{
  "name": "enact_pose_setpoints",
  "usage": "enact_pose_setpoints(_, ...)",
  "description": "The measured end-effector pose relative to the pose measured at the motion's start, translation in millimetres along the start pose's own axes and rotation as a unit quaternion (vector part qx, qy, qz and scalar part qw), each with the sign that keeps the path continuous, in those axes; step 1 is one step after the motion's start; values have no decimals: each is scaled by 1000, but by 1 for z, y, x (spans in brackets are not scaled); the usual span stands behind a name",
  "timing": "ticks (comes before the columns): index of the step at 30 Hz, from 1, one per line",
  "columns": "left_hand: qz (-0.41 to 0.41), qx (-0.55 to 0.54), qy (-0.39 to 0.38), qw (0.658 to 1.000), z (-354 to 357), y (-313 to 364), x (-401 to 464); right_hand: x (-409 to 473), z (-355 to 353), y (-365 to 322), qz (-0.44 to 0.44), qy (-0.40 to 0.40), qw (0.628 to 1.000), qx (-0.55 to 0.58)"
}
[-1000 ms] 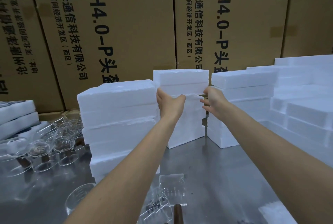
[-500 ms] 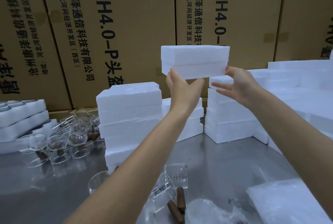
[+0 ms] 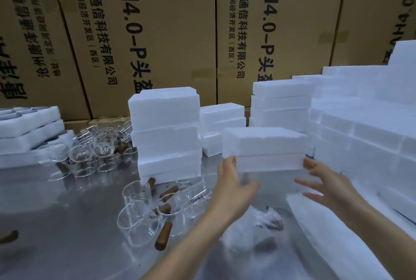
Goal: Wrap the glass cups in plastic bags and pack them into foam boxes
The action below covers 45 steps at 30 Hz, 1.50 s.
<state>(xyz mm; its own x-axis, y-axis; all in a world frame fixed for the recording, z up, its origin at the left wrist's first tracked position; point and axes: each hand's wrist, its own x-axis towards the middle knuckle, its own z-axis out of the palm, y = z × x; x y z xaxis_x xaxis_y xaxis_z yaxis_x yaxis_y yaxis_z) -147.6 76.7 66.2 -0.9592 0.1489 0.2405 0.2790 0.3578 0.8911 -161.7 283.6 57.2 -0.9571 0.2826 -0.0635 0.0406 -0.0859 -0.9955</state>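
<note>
I hold a white foam box [image 3: 263, 149] between both hands, just above the steel table [image 3: 67, 223]. My left hand [image 3: 234, 185] grips its lower left corner, thumb up along the end. At the right end my right hand [image 3: 326, 185] has its thumb against the box and its fingers spread straight below. Several glass cups with brown wooden handles [image 3: 139, 212] lie on the table left of my left arm. More cups [image 3: 96, 151] crowd the back left. A crumpled plastic bag [image 3: 270, 219] lies under my arms.
Foam box stacks stand at centre left [image 3: 166, 133], behind the held box [image 3: 281, 104] and along the right [image 3: 360, 133]. Foam trays [image 3: 27, 126] are piled at far left. A foam slab [image 3: 326, 223] lies at lower right. Tall cardboard cartons [image 3: 157, 32] wall off the back.
Both hands lifted the foam box off the middle stack, raised it, then brought it down and toward me to just above the table.
</note>
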Motion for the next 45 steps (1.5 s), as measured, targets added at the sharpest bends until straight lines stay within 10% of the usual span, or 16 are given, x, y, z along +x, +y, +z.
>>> enact_pose_setpoints(15,-66,244,-33,967,1,-33,-19,-18,-26,6,145,29,976,-163)
enact_pose_setpoints(31,-66,240,-20,968,-5,-12,9,22,3,-28,54,12,963,-264)
enact_pose_setpoints(45,-62,189,-58,978,-4,-19,13,32,-5,7,43,48,994,87)
